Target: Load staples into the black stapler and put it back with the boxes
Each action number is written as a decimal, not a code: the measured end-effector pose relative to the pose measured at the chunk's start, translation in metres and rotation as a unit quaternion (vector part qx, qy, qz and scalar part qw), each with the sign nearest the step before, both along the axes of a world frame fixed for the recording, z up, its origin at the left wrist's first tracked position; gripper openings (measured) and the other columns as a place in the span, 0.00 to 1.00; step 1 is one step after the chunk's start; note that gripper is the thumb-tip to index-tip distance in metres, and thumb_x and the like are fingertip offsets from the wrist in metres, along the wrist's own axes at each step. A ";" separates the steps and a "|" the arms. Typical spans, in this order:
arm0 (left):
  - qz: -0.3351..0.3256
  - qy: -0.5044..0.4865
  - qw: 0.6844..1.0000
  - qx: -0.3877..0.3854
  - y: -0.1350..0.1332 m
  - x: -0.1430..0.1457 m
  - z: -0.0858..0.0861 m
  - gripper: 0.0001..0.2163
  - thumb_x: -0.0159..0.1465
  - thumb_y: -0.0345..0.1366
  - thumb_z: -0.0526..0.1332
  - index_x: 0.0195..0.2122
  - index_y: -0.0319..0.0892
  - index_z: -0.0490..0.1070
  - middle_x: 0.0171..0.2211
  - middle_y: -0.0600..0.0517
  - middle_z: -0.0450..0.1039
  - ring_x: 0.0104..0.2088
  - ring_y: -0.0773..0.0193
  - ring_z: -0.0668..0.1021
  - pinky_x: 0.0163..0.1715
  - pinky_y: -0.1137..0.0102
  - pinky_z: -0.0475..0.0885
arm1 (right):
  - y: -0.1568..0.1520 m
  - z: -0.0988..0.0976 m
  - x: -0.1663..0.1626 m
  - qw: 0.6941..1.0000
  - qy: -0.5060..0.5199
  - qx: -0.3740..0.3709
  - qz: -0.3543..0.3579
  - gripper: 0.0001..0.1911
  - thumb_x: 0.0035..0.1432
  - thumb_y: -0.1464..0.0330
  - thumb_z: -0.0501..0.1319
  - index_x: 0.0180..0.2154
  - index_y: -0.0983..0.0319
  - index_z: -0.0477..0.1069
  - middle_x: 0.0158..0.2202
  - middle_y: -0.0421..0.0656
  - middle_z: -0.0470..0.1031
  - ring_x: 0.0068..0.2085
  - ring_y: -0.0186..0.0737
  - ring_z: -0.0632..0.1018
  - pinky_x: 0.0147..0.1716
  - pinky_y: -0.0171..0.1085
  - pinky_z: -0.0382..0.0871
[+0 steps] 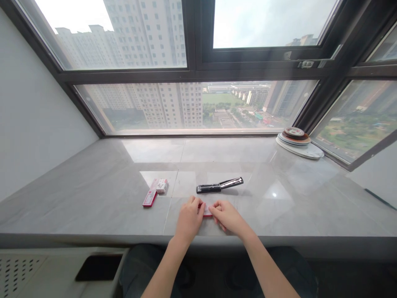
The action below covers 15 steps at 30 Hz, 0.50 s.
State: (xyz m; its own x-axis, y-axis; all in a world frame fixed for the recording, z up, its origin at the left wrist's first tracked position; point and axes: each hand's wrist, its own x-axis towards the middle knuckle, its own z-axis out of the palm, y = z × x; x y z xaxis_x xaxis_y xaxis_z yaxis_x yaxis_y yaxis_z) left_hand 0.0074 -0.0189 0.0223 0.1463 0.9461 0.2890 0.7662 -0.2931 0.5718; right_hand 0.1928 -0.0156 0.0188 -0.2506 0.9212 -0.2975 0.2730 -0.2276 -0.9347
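Note:
My left hand (189, 216) and my right hand (229, 217) pinch a small flat pink-and-white item with a red edge (207, 212) from both sides, low over the counter's front part. Fingers cover much of it, so its exact kind is hidden. Just beyond my hands lies a black stapler (219, 186), swung wide open, its metal inside showing. To the left, a small white box (161, 186) with a printed pattern sits against a flat pink-and-red packet (150, 198) with a pale label.
The grey marbled counter (93, 186) runs up to a large dark-framed window (192, 75). A stack of plates (297, 142) stands in the far right corner. A dark thin strip (381, 199) lies by the right wall. My legs are under the front edge.

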 end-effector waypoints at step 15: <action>-0.129 -0.052 0.987 -0.074 0.001 -0.026 0.018 0.13 0.64 0.40 0.65 0.51 0.54 0.75 0.44 0.56 0.76 0.33 0.63 0.75 0.36 0.69 0.70 | 0.015 0.016 0.073 0.990 -0.136 0.012 -0.032 0.15 0.62 0.55 0.61 0.38 0.61 0.70 0.18 0.35 0.68 0.18 0.32 0.64 0.19 0.32 0.52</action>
State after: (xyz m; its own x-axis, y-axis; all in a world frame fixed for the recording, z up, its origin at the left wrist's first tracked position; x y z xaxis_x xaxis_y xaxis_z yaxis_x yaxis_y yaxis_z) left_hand -0.0190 -0.0179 0.0402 0.3657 0.9137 0.1774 0.6116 -0.3795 0.6942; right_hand 0.2655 -0.0002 0.0345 -0.1043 0.9407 -0.3228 0.5011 -0.2307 -0.8341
